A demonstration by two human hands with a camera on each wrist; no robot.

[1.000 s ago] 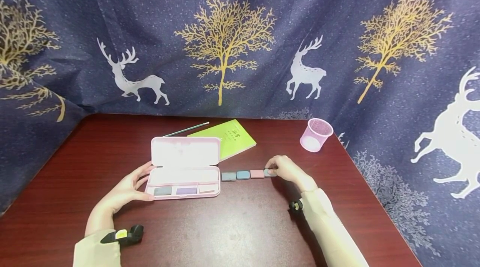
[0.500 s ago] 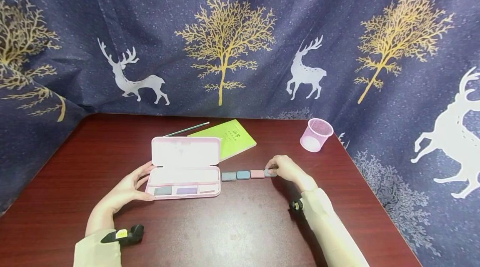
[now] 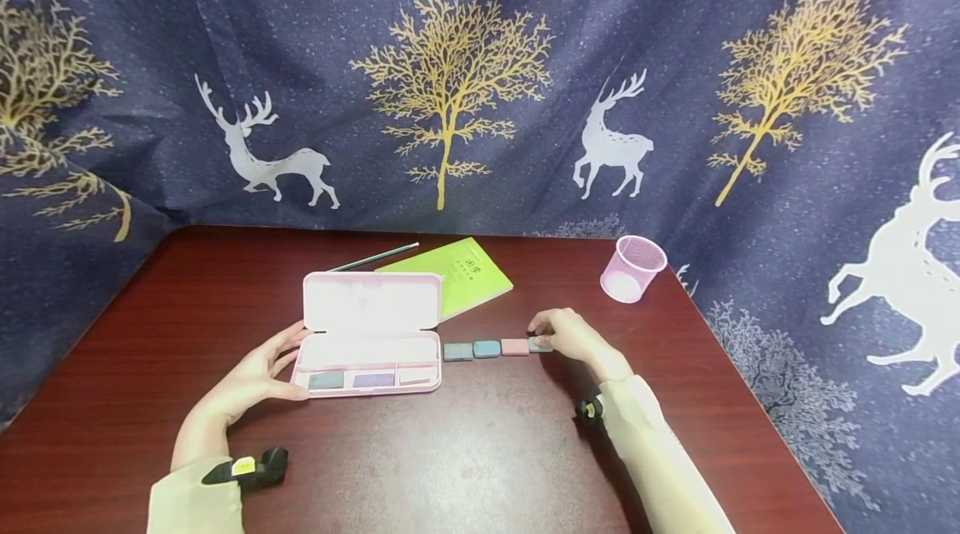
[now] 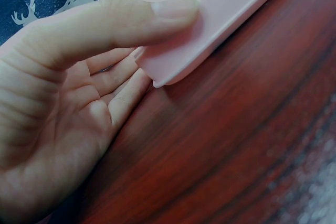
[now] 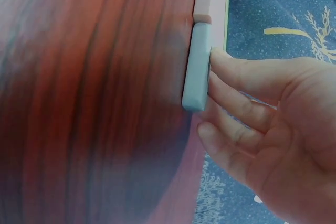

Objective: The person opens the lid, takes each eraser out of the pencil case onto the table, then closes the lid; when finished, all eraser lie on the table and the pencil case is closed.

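Note:
An open pink pencil case [image 3: 366, 391] stands at the left, several small blocks in its front compartments. My left hand [image 3: 258, 371] holds its left end, thumb [image 4: 176, 11] on the front wall and fingers round the corner. To the right of the case, erasers lie in a row: a dark grey-green one [image 3: 457, 352], a blue one [image 3: 486, 349], a pink one [image 3: 514, 347] and a pale blue-grey one [image 5: 197, 66] at the right end. Beside that last eraser is my right hand [image 3: 573, 336], its thumb and fingers apart, the thumb tip close against the eraser's side.
Behind the case lie a green booklet [image 3: 480, 271] and a pencil [image 3: 375, 257]. A pink mesh pen cup [image 3: 633, 269] stands at the back right of the dark red table [image 3: 465, 451]. A blue patterned cloth [image 3: 510, 101] hangs behind the table.
The fingers of my right hand have spread a little from the pale blue-grey eraser, leaving a dark gap. That eraser stays at the end of the row. My left hand has not moved.

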